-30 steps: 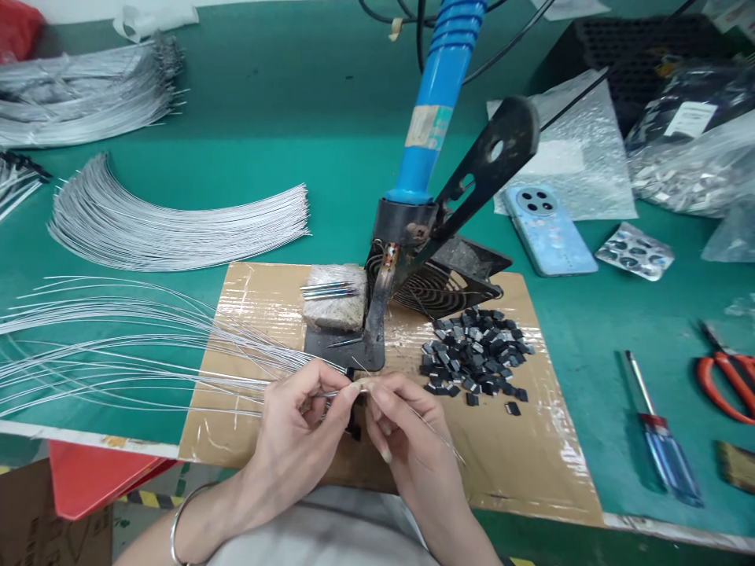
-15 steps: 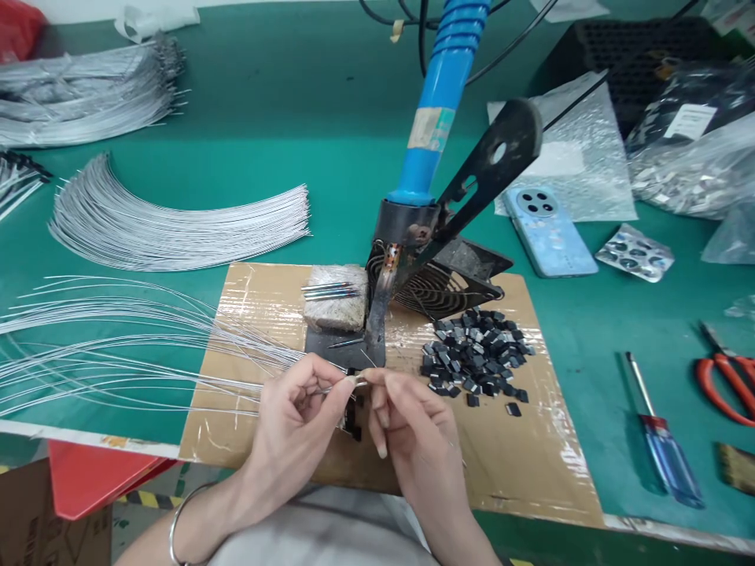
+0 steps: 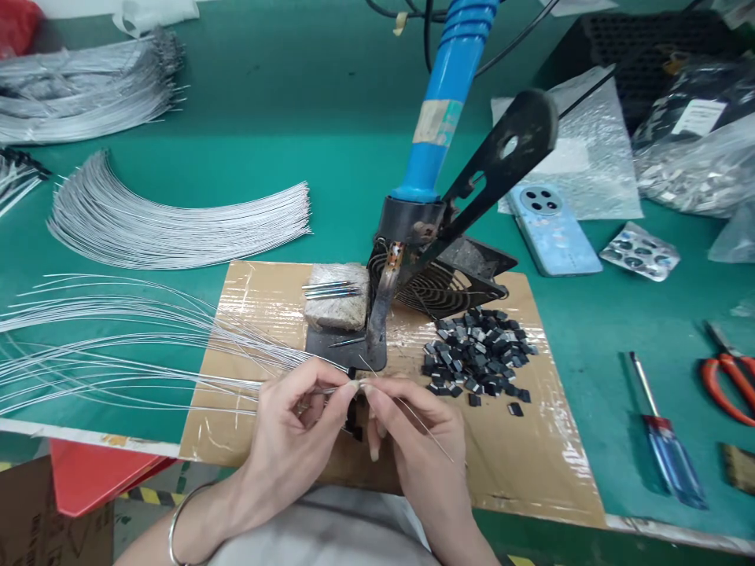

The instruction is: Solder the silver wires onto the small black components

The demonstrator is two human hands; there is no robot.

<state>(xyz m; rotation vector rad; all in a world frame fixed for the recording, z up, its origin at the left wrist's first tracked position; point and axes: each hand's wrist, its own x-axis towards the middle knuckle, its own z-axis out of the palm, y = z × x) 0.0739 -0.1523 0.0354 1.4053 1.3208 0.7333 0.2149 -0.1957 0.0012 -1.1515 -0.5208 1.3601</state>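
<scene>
My left hand [image 3: 300, 440] is closed, thumb and forefinger pinching the end of a thin white wire. My right hand [image 3: 421, 440] is also closed, its fingertips meeting the left ones; a fine bare wire [image 3: 425, 428] runs from them across the back of that hand. What lies right between the fingertips is too small to make out. Loose white wires [image 3: 236, 338] stretch leftward from my left hand. Partly hidden behind the fingers is a small black fixture [image 3: 352, 417]. Just beyond stands the blue-handled soldering iron [image 3: 420, 165], pointing down.
A pile of small black connectors [image 3: 480, 354] lies right on the cardboard [image 3: 531, 464]. A fan [image 3: 472, 271] and a block with thin rods [image 3: 336, 310] sit behind. White wire bundles [image 3: 177, 232] lie left; a phone [image 3: 554, 228], screwdriver [image 3: 666, 448] and red-handled pliers [image 3: 728, 377] lie right.
My right hand's fingers have drawn in against the left fingertips. The fine wire now shows slanting over the right hand. The view has shifted slightly.
</scene>
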